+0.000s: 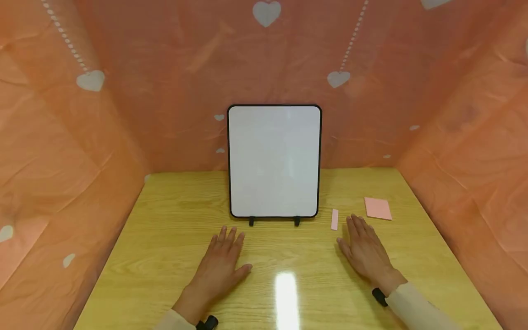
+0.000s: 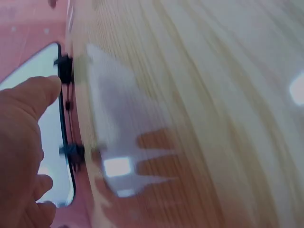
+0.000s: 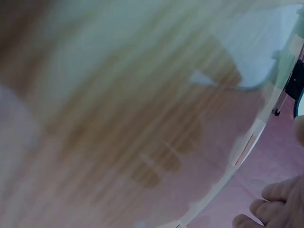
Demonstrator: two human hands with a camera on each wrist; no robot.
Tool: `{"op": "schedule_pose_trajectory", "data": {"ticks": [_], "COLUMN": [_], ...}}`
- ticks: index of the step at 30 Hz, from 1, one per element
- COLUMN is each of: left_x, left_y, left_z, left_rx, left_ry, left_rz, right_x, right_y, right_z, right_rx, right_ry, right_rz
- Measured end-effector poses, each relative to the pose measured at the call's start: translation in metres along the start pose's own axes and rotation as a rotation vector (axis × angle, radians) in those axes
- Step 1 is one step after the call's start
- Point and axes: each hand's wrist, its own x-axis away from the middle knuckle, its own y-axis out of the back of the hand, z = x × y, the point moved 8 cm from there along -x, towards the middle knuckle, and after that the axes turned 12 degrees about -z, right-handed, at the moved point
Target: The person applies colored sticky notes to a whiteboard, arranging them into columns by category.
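Observation:
My left hand (image 1: 220, 266) is palm down over the wooden table, fingers straight and thumb out to the side, holding nothing. On the right side, my right hand (image 1: 365, 252) also lies palm down with fingers extended and nothing in it. Close to its fingertips is a narrow pink strip (image 1: 334, 219), and beyond them a square pink pad (image 1: 377, 208). Between and behind the hands stands a whiteboard (image 1: 274, 160) with a black frame, upright on two small black feet (image 1: 251, 221). The left wrist view shows the left thumb (image 2: 42, 92) overlapping the board's lower edge.
The glossy wood-grain table (image 1: 165, 215) reflects a bright light near its front. Orange cloth (image 1: 185, 68) with white hearts hangs behind the table and along both sides. A black band (image 1: 379, 297) sits at the right wrist.

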Motion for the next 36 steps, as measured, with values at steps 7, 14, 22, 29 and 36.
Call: {"op": "schedule_pose_trajectory", "data": {"ticks": [7, 14, 22, 29, 36], "left_x": [-0.012, -0.021, -0.024, -0.024, -0.021], "left_y": [-0.019, -0.036, -0.047, -0.052, -0.055], "left_z": [-0.034, -0.059, -0.066, -0.064, -0.065], "left_rx": [0.045, 0.048, 0.024, -0.017, -0.013], "left_ry": [-0.101, -0.252, -0.296, -0.306, -0.319], "left_rz": [0.085, 0.171, 0.237, 0.268, 0.272], "right_x": [-0.011, -0.022, -0.030, -0.034, -0.028], "right_y": [-0.010, -0.027, -0.036, -0.042, -0.041], "right_z": [0.006, 0.015, 0.024, 0.028, 0.034], "right_rx": [0.019, 0.004, -0.017, -0.003, 0.048], "right_ry": [0.017, 0.070, 0.156, 0.182, 0.246], "right_rz": [0.035, 0.132, 0.189, 0.222, 0.231]}}
